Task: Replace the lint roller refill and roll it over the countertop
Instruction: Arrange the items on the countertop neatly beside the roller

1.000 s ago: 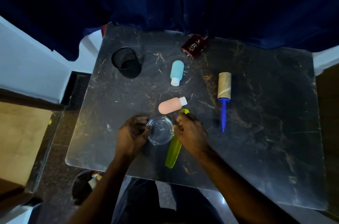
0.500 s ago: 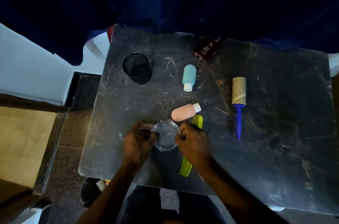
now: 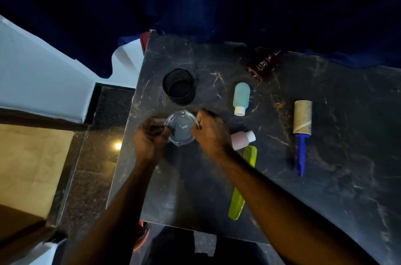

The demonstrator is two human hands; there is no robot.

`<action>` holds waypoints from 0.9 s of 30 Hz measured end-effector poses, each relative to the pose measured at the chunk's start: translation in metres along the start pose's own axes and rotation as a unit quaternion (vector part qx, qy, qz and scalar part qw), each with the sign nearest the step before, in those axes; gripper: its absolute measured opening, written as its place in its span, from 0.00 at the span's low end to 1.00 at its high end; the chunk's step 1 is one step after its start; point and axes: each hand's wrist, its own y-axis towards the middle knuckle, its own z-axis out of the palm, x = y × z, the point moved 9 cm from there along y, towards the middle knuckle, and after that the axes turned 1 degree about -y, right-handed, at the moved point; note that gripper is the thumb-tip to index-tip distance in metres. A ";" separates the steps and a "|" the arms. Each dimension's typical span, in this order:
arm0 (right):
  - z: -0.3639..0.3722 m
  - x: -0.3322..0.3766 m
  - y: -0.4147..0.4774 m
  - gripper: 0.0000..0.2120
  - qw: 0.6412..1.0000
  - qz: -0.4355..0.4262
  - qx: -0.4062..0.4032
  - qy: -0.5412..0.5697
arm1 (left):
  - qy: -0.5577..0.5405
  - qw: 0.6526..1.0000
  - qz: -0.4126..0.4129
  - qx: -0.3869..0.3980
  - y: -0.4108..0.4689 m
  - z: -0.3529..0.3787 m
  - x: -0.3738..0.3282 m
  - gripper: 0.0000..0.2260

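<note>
The lint roller (image 3: pixel 302 130) lies on the dark marble countertop (image 3: pixel 336 188) at the right, a bare cardboard tube on top and a blue handle pointing toward me. Both hands are far from it, at the left of the counter. My left hand (image 3: pixel 149 141) and my right hand (image 3: pixel 211 132) grip the opposite rims of a clear glass ashtray (image 3: pixel 181 127), fingers curled round its edge.
A black mesh cup (image 3: pixel 179 86) stands just beyond the ashtray. A teal bottle (image 3: pixel 241 97), a pink bottle (image 3: pixel 242 139), a green comb (image 3: pixel 242 186) and a dark red box (image 3: pixel 262 64) lie on the counter. Dark blue curtain hangs behind. The counter's left edge drops to the floor.
Both hands have carried the glass ashtray away from me and to the left, from beside the pink bottle to near the black mesh cup. The lint roller has not moved.
</note>
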 end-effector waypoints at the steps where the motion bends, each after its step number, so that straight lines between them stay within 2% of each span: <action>1: 0.003 0.003 0.004 0.10 1.000 0.001 0.004 0.001 | -0.007 1.000 -0.012 -0.008 0.003 -0.001 0.002 0.09; 7: 0.012 0.007 0.009 0.10 1.000 0.009 0.010 0.001 | -0.019 0.999 -0.049 -0.006 0.006 -0.005 0.006 0.09; 18: 0.014 0.003 0.005 0.12 0.999 0.021 0.027 0.013 | 0.030 0.998 -0.046 -0.011 0.004 -0.010 0.014 0.09; 27: 0.013 0.000 0.005 0.09 0.999 0.019 0.013 0.039 | -0.004 0.999 -0.037 -0.018 0.003 -0.008 0.014 0.08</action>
